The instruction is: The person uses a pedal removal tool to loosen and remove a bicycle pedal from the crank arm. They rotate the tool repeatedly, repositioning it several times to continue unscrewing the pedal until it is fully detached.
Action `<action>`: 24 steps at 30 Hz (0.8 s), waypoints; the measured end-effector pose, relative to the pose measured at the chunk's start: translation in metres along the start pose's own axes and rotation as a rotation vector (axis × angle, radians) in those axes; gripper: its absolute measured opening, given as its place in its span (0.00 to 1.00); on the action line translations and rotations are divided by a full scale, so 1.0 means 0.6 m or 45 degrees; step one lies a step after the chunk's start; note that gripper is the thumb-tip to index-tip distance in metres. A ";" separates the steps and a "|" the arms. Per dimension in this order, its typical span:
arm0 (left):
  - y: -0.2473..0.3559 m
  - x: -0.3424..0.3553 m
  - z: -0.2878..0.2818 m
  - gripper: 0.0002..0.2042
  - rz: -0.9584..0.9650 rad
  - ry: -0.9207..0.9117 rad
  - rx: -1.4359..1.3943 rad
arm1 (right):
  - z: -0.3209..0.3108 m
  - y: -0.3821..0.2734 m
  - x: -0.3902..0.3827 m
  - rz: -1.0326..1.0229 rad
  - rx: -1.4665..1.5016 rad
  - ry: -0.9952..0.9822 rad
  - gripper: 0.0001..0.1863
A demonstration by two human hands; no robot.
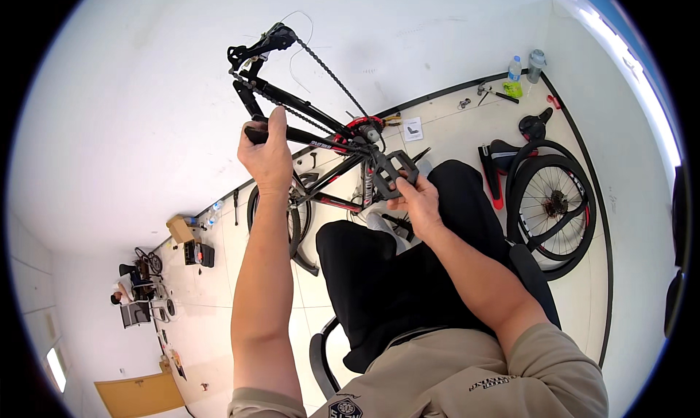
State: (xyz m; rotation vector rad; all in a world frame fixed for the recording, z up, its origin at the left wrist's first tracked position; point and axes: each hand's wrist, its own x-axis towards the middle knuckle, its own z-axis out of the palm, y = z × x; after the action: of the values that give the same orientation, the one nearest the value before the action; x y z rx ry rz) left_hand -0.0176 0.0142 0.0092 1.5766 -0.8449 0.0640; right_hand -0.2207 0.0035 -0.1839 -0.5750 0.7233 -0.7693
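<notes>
The left hand [266, 155] is reaching up at eleven o'clock, fist wrapping the bike frame [313, 137]; the right hand [419, 199] is pinching the black pedal [394, 172] at one o'clock.

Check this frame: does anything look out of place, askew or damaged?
Yes. The bicycle frame is raised off the floor with no rear wheel fitted, its chain hanging loose. A detached wheel leans on the right, and tools lie scattered along the wall.

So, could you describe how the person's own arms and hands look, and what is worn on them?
Both forearms are bare. The left hand and right hand wear no gloves, and no watch shows. Short khaki sleeves cover the upper arms; the shirt carries small dark printed markings.
</notes>
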 end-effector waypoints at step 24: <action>-0.143 -0.240 0.044 0.19 -0.590 -0.442 -0.248 | 0.003 0.006 -0.011 -0.046 -0.003 -0.039 0.17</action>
State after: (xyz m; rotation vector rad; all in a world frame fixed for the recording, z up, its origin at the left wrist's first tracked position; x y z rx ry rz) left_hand -0.0868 0.0541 -0.1404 1.5821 -0.7035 -0.6218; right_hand -0.2213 0.0113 -0.1832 -0.6023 0.6877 -0.7917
